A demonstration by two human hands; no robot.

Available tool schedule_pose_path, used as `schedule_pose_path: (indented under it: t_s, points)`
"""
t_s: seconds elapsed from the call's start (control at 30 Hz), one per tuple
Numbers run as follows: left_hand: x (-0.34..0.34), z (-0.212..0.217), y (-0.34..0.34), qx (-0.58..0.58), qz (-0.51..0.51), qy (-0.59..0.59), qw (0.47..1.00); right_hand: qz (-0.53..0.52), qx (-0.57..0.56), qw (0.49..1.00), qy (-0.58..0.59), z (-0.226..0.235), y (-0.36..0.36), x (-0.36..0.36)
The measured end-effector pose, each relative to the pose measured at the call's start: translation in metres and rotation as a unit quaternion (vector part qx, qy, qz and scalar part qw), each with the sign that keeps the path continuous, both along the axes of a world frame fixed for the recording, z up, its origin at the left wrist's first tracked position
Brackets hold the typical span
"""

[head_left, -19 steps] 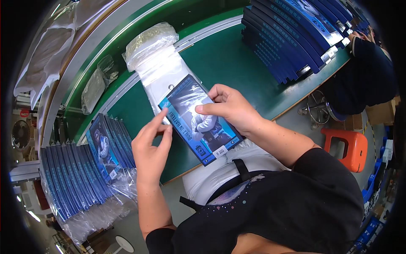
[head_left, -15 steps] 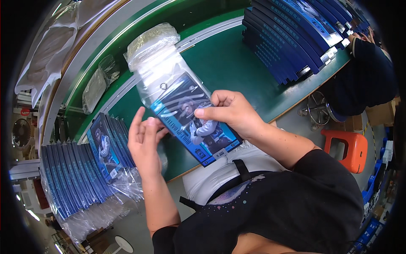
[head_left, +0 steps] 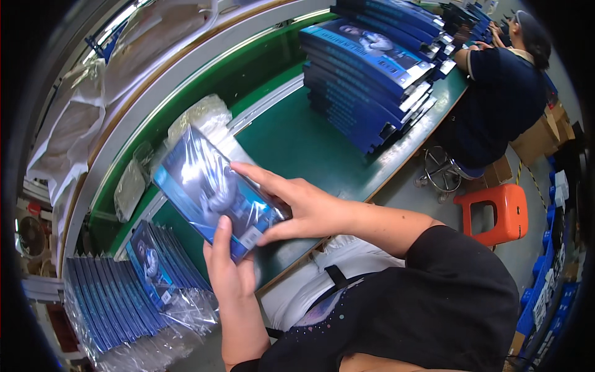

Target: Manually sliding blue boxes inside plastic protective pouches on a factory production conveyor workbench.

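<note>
A flat blue printed box [head_left: 207, 186] in shiny clear plastic film is held up above the green table, tilted, its picture side up. My left hand [head_left: 232, 266] grips its near left edge, the thumb lying on the printed face and the fingers beneath. Around its near right corner, my right hand [head_left: 300, 204] is closed, with fingers on the long side and thumb at the short end. A pile of clear plastic bags [head_left: 214, 118] lies partly hidden behind the box. To the left, several film-wrapped blue boxes [head_left: 111, 297] stand in a row inside a large clear bag.
Tall stacks of blue boxes [head_left: 353, 105] stand at the far right of the green table [head_left: 279, 146]. Another person [head_left: 505, 99] sits beyond them. An orange stool [head_left: 493, 217] is on the floor to my right. A crumpled clear packet [head_left: 131, 186] lies by the back ledge.
The box has moved left and turned, and the film now wraps tight and glossy over it. My left hand has taken hold of its edge; my right hand has shifted to the near corner.
</note>
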State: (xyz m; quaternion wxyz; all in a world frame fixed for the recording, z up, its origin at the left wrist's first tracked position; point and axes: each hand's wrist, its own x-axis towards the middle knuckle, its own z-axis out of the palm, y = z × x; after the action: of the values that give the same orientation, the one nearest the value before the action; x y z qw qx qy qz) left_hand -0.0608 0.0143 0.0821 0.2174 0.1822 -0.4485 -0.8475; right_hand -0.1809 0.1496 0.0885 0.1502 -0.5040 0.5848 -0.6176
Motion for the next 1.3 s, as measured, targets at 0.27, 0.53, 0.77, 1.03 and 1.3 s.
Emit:
schedule_pose_path:
  t_s: [0.27,0.53,0.77,1.03,1.3]
  points:
    - [0.021,-0.003,-0.003,-0.086,-0.277,0.002,0.957,-0.262,-0.254,0.924,0.114,0.027,0.017,0.007]
    - [0.029,-0.013,0.004,0.114,-0.068,-0.009,0.991,0.106,-0.105,0.969,0.197,0.005,-0.012,0.045]
    - [0.049,0.024,-0.018,-0.143,0.086,0.013,0.986,-0.07,-0.141,0.972,0.172,0.013,0.002,0.013]
    - [0.12,0.035,-0.074,-0.699,0.181,-0.351,0.597,-0.308,-0.176,0.875,0.33,0.09,0.055,-0.062]
    - [0.094,0.031,-0.058,-0.765,0.165,-0.364,0.506,-0.511,0.083,0.631,0.578,0.183,0.137,-0.202]
